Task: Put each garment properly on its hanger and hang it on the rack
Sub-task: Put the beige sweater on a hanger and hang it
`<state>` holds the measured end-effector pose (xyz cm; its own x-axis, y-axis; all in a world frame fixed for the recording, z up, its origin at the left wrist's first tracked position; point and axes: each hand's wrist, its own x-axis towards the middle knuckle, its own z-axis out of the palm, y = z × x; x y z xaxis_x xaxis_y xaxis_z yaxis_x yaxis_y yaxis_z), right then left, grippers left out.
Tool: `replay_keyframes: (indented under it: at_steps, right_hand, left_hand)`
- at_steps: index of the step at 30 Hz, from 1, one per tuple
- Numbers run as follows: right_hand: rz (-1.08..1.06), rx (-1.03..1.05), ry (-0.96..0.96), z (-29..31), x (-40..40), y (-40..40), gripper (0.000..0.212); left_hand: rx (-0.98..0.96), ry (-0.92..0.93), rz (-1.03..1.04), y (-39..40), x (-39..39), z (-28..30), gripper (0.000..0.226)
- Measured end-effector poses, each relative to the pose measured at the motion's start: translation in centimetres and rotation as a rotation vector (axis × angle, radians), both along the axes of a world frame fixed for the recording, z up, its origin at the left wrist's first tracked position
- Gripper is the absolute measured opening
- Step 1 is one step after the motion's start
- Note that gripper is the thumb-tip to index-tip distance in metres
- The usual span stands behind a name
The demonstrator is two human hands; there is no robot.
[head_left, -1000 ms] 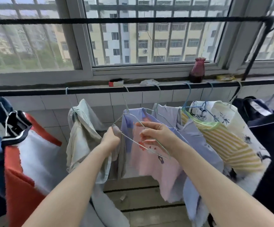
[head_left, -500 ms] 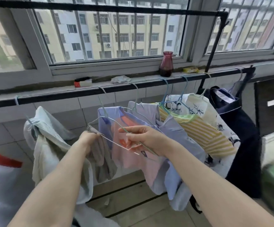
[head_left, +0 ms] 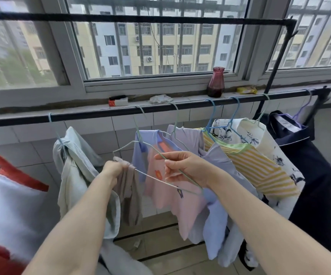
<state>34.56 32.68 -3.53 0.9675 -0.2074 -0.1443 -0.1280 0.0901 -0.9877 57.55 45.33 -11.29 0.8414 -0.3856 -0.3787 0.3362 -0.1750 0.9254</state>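
A thin wire hanger is held out in front of the rack, and its hook is already over the rail. The right hand is nearer its middle — the grip is pressed together, with fingers and thumb pinching the slanted top wire. The left hand is at the hanger's left end. Its fingers are curled tight around a small beige garment, and the cloth is bunched over the bottom wire just beside that corner.

The hanger's long side runs from the left hand down and across to the right, under the right wrist. The beige garment hangs straight down from the left end, so most of the bottom wire is bare. The cloth lies to the left of the right hand's grip, and the left hand is the one that touches it.

It looks as if the garment is only partly on the hanger. Next, the cloth probably needs to be slid to the right along the wire — toward the right hand — so that it sits in the middle and does not slip off.

A pink shirt and a striped yellow top are hung just behind.
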Motion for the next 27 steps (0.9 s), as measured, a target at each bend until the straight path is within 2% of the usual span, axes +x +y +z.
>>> replay_keyframes:
  at_steps: [5,8,11,15,17,19,20,23,25,27]
  right_hand:
    - [-0.145,-0.095,-0.018,-0.4,0.5,0.9,0.027]
    - [-0.234,-0.223,-0.036,-0.9,1.2,2.0,0.027]
    - [-0.334,-0.270,-0.053,-2.2,1.5,2.6,0.027]
    - [-0.439,-0.478,-0.055,-3.3,1.5,2.3,0.023]
    - [-0.445,-0.579,-0.066,-3.4,1.4,2.5,0.026]
    - [-0.414,-0.629,-0.062,-3.6,1.3,2.7,0.027]
    - [-0.382,-0.676,-0.043,-3.5,1.1,2.8,0.031]
    - [-0.175,-0.908,0.020,-3.8,0.2,3.0,0.071]
    - [0.023,-0.807,0.018,-4.2,-0.8,3.8,0.096]
    - [0.087,-0.687,0.023,-4.9,-1.5,4.3,0.096]
  left_hand:
    - [0.080,-0.182,-0.084,0.1,-4.0,1.5,0.035]
    - [0.046,-0.272,-0.104,0.1,-5.3,1.8,0.031]
    - [0.036,-0.281,-0.083,1.7,-6.1,1.9,0.029]
    - [0.219,-0.375,-0.065,3.9,-7.4,2.7,0.016]
    - [0.326,-0.451,-0.144,4.9,-8.9,3.6,0.029]
    - [0.373,-0.557,-0.219,5.8,-10.3,4.2,0.038]
    - [0.383,-0.604,-0.254,6.2,-10.9,4.3,0.031]
    - [0.329,-0.648,-0.259,6.9,-12.2,4.4,0.013]
    - [0.313,-0.693,-0.244,7.1,-12.9,4.7,0.018]
    - [0.323,-0.778,-0.217,7.1,-13.5,4.9,0.020]
